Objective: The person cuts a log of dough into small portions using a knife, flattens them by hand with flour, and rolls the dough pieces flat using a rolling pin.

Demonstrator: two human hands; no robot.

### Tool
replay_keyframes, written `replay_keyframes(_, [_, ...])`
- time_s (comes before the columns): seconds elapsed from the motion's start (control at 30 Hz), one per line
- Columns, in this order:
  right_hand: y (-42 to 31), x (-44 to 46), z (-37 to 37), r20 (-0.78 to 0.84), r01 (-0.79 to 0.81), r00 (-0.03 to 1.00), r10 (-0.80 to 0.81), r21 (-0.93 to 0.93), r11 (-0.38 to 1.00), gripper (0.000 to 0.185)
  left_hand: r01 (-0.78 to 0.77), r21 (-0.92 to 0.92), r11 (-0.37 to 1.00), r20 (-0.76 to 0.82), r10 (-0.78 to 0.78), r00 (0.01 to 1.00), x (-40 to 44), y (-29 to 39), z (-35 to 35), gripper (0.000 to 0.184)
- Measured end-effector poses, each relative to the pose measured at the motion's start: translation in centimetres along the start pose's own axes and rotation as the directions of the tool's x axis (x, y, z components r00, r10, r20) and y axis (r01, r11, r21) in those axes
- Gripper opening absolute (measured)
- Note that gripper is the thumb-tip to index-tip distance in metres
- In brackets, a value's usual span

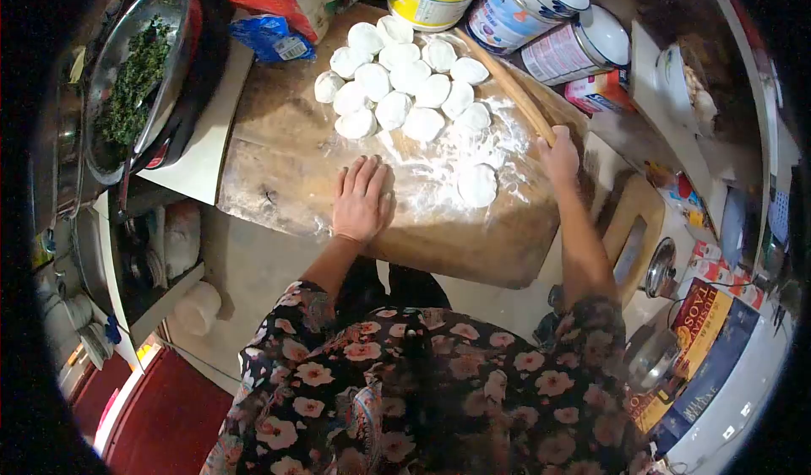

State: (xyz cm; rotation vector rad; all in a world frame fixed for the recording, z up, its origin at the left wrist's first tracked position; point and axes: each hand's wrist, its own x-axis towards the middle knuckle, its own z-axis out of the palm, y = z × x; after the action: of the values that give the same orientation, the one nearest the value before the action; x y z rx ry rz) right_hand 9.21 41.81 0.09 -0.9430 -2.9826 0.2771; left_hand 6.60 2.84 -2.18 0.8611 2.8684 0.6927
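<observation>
My right hand (559, 156) is wrapped round the near end of a wooden rolling pin (511, 85), which lies slanted along the right side of the wooden board (287, 158). Flat on the board, with fingers stretched out, rests my left hand (361, 198). Between the hands a single round dough piece (477, 185) lies on scattered white flour (422, 167). Several flattened dough rounds (393, 109) sit close together beyond my left hand, toward the back of the board.
A metal bowl of chopped greens (135, 95) stands at the left. Along the back are a red bag (274, 2), a blue packet (272, 38), a yellow-labelled tub (435, 2) and two tins (507, 19) (562, 53). A glass lid (661, 264) lies at the right.
</observation>
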Motion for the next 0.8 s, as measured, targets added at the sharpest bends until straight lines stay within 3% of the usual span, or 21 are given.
replay_keyframes(0.03, [-0.4, -1.5, -1.0, -0.061, 0.057, 0.997, -0.053, 0.06, 0.997, 0.036, 0.002, 0.0, 1.0, -0.002, -0.002, 1.0, 0.1, 0.2, 0.0, 0.05])
replay_keyframes(0.17, [-0.8, -8.0, -3.8, -0.036, 0.001, 0.999, 0.007, 0.204, 0.979, 0.036, -0.081, -0.024, 0.996, -0.024, 0.08, 0.996, 0.2, 0.6, 0.1, 0.052])
replay_keyframes(0.23, [-0.9, -10.6, -4.4, 0.038, -0.086, 0.996, 0.078, 0.321, 0.943, 0.038, -0.157, -0.206, 0.966, -0.166, 0.124, 0.978, 0.7, 2.0, 0.1, 0.054])
replay_keyframes(0.3, [1.3, -12.5, -1.9, -0.051, -0.015, 0.998, 0.034, 0.337, 0.941, 0.038, -0.199, -0.288, 0.937, -0.077, 0.184, 0.98, 1.7, 4.9, 0.6, 0.057])
replay_keyframes(0.37, [2.0, -13.9, -1.4, 0.024, -0.061, 0.998, 0.056, 0.442, 0.895, 0.036, -0.215, -0.305, 0.928, -0.045, 0.212, 0.976, 2.7, 8.7, 1.8, 0.058])
replay_keyframes(0.47, [2.6, -15.4, -1.2, -0.02, -0.013, 0.999, 0.026, 0.489, 0.872, 0.038, -0.136, -0.257, 0.957, 0.045, 0.152, 0.987, 4.0, 14.2, 4.4, 0.059])
replay_keyframes(0.57, [2.9, -16.4, -2.5, -0.024, -0.012, 0.999, 0.029, 0.546, 0.838, 0.038, -0.009, -0.076, 0.997, 0.137, 0.019, 0.99, 4.9, 16.6, 6.3, 0.058])
replay_keyframes(0.63, [4.3, -17.5, -2.5, 0.033, -0.059, 0.998, 0.049, 0.558, 0.828, 0.038, -0.142, 0.1, 0.985, 0.172, 0.124, 0.977, 4.0, 16.5, 7.8, 0.054])
replay_keyframes(0.67, [5.0, -18.0, -2.4, 0.038, -0.059, 0.998, 0.045, 0.562, 0.825, 0.038, -0.137, 0.106, 0.985, 0.174, 0.117, 0.978, 3.1, 15.9, 8.1, 0.054])
replay_keyframes(0.73, [5.8, -18.2, -2.0, -0.037, 0.079, 0.997, -0.07, 0.52, 0.851, 0.038, -0.49, 0.01, 0.872, 0.174, 0.481, 0.859, 1.6, 13.4, 7.1, 0.051])
replay_keyframes(0.8, [5.7, -18.0, -1.7, 0.015, 0.093, 0.993, -0.116, 0.492, 0.865, 0.038, -0.52, 0.043, 0.853, 0.233, 0.497, 0.836, 0.4, 11.8, 5.3, 0.051])
